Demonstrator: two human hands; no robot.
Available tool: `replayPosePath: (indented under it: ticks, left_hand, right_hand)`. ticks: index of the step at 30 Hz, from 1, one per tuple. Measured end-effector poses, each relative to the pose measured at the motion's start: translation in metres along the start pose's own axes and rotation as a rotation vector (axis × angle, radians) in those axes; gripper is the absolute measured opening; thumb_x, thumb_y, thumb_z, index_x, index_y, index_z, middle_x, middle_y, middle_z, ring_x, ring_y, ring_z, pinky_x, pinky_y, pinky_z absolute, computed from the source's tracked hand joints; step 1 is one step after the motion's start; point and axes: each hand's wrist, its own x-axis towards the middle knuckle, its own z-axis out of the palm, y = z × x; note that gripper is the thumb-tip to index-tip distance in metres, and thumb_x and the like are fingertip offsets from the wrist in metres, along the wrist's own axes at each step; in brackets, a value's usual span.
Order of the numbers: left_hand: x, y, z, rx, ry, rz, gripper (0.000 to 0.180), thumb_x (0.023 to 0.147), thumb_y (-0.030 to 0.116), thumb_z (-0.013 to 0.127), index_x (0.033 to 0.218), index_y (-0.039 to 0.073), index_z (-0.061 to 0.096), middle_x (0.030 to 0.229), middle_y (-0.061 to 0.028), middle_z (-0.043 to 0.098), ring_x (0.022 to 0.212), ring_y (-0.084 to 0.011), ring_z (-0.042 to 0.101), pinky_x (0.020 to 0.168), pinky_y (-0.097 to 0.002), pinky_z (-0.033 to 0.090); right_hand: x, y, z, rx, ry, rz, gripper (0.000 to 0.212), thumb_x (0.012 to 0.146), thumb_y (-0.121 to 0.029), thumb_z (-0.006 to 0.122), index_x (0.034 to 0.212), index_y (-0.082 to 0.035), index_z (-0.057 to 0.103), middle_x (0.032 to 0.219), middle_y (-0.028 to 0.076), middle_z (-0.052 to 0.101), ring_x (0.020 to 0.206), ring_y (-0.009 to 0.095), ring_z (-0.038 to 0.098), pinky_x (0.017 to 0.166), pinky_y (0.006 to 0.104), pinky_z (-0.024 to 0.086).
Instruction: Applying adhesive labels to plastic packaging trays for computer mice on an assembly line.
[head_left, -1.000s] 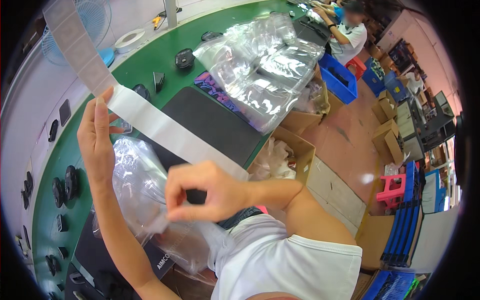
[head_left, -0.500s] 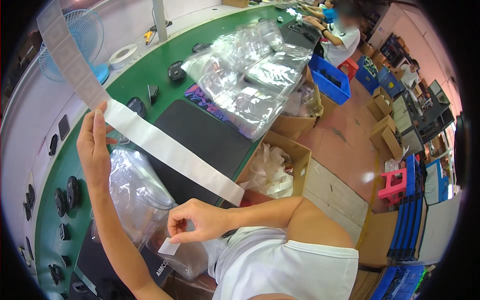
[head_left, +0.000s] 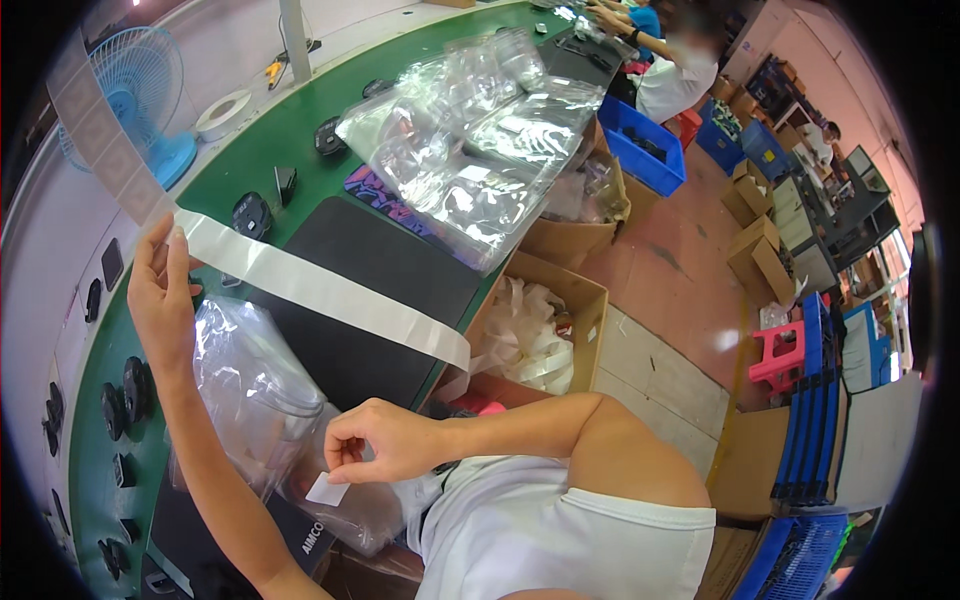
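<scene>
Left hand: the left hand (head_left: pixel 160 300) is raised at the left of the frame, fingers straight and pressed together with the thumb, pinching the long backing strip (head_left: pixel 320 290) where it bends.
Backing strip: a pale, translucent ribbon is seen running from the upper left corner down to the left hand, then slanting right to a loose end near the middle of the frame, above the black mat (head_left: pixel 370 290).
Right hand: the right hand (head_left: pixel 385 440) is held low at centre, fingers curled, thumb and forefinger pinching a small white sticker (head_left: pixel 327 489) by its upper edge.
Sticker: it hangs just below the right fingertips, in front of the clear plastic bag (head_left: pixel 260 390) lying at the edge of the green bench (head_left: pixel 300 130).
Surroundings: clear blister trays (head_left: pixel 470 150) are piled at upper centre, a blue fan (head_left: pixel 140 100) stands at upper left, and an open carton (head_left: pixel 545 330) with white scraps sits right of the mat.
Doing it well: the sticker is best gripped only by its edge, so the adhesive face is kept off the fingers, and the strip kept taut by the left hand.
Change from earlier: the right hand has been drawn down from the strip's lower end, and the sticker has been lifted away with it.
</scene>
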Motion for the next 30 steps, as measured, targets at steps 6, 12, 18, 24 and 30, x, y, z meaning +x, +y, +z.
replayPosePath:
  ticks: [6, 12, 18, 24, 30]
  left_hand:
    - [-0.001, -0.007, -0.007, 0.039, 0.012, -0.024, 0.039, 0.099, 0.027, 0.057, 0.128, 0.002, 0.059, 0.105, -0.0072, 0.072, 0.084, -0.0103, 0.065, 0.065, -0.023, 0.048]
    - [0.001, -0.006, -0.004, 0.048, 0.029, -0.029, 0.038, 0.098, 0.025, 0.057, 0.128, 0.003, 0.059, 0.107, -0.0085, 0.071, 0.083, -0.0106, 0.066, 0.065, -0.0225, 0.048]
    - [0.003, -0.009, -0.007, 0.051, 0.036, -0.038, 0.038, 0.098, 0.024, 0.057, 0.13, 0.003, 0.059, 0.109, -0.0099, 0.071, 0.084, -0.0115, 0.067, 0.065, -0.0231, 0.05]
    - [-0.001, -0.005, -0.009, 0.007, 0.033, -0.03, 0.041, 0.097, 0.024, 0.059, 0.131, 0.003, 0.058, 0.114, -0.0121, 0.07, 0.086, -0.0126, 0.068, 0.067, -0.0232, 0.051]
    - [-0.01, -0.016, -0.012, 0.05, 0.03, -0.025, 0.046, 0.092, 0.024, 0.066, 0.131, 0.002, 0.058, 0.12, -0.0154, 0.067, 0.091, -0.0182, 0.069, 0.069, -0.0263, 0.053]
  right_hand:
    - [-0.003, 0.001, 0.007, 0.001, -0.025, 0.004, 0.016, 0.084, -0.012, 0.074, 0.081, -0.002, 0.063, 0.077, 0.006, 0.065, 0.067, 0.014, 0.061, 0.064, 0.0277, 0.05]
    - [-0.003, 0.003, 0.006, -0.008, -0.009, 0.015, 0.016, 0.084, -0.013, 0.074, 0.081, -0.002, 0.063, 0.077, 0.006, 0.065, 0.067, 0.015, 0.062, 0.065, 0.0285, 0.05]
    - [-0.002, 0.003, 0.007, -0.008, -0.003, 0.006, 0.017, 0.084, -0.013, 0.075, 0.081, -0.002, 0.063, 0.078, 0.005, 0.065, 0.067, 0.015, 0.062, 0.065, 0.0286, 0.05]
    - [-0.011, -0.002, 0.012, 0.004, 0.063, 0.012, 0.017, 0.082, -0.013, 0.075, 0.079, -0.001, 0.063, 0.074, 0.006, 0.063, 0.064, 0.015, 0.059, 0.062, 0.0281, 0.048]
    - [-0.013, 0.002, 0.017, -0.152, 0.12, -0.03, 0.016, 0.08, -0.016, 0.076, 0.077, -0.005, 0.064, 0.068, 0.005, 0.058, 0.06, 0.017, 0.055, 0.058, 0.0312, 0.044]
